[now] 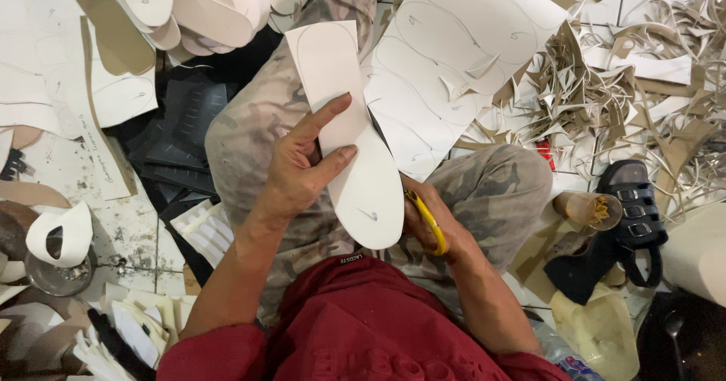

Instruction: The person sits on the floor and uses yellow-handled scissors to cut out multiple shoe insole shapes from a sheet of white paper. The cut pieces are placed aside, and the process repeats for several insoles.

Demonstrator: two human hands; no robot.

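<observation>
cut insoles [189, 7] stacked far left; offcut strips [643, 86] heaped far right; sandal [631, 215] right, near the offcut strips; dark sheets [181, 139] left.

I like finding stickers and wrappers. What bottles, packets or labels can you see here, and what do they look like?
Neck label: small dark strip inside the red shirt collar, bottom centre.
Plastic bottle: clear, colourful label, on the floor at bottom right.
Pale plastic container: yellowish, see-through, beside the bottle.
No screens or signs.

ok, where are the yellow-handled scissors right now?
Head view, just right of centre: the yellow-handled scissors are in the right hand, tucked under the white insole cutout that the left hand holds over the lap.
</observation>
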